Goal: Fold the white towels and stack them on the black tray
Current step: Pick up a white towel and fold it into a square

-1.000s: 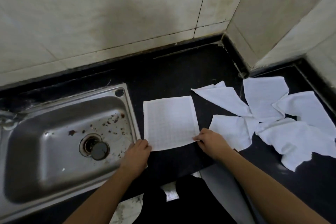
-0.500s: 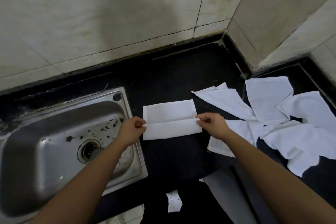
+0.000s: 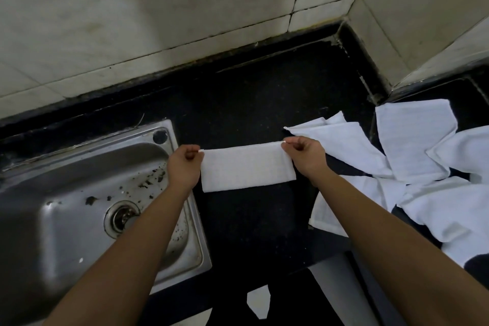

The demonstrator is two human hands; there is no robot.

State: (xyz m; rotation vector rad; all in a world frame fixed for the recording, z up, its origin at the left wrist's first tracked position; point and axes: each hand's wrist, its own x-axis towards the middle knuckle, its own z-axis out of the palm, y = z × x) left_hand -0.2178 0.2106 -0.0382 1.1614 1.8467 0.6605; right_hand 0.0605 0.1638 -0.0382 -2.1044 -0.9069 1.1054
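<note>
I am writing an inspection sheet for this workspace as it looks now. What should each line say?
Surface: black counter, partly covered by towels.
Job's things: folded towel lies as a strip between the hands; loose towels heaped unfolded at the right.
Clutter: dirt specks in the sink.
Hands: left hand and right hand each pinch a far corner of the folded towel.
Cables: nothing seen.
Surroundings: tiled wall behind, with a corner at the right.
</note>
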